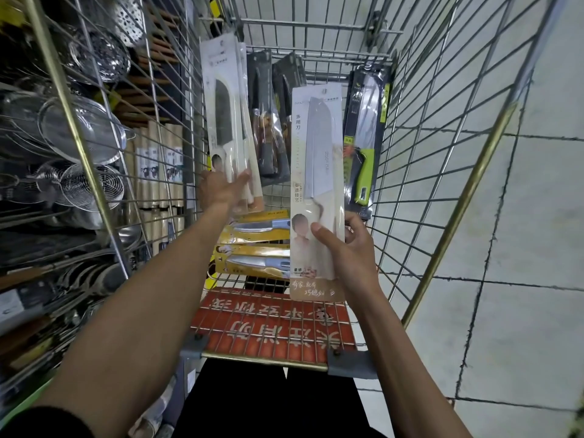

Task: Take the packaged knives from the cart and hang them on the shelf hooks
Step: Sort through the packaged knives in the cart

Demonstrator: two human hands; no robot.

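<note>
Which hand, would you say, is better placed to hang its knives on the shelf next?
Left, probably: the left hand holds its packs nearest the shelf; the right hand holds its pack farther off.

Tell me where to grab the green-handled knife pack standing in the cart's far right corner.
Likely best: pinch the green-handled knife pack by its top edge, coming from above. It stands upright against the cart wall: the top is free, wire blocks its right side.

Upright white-carded knives [317, 191] above cart [442, 121]
</note>
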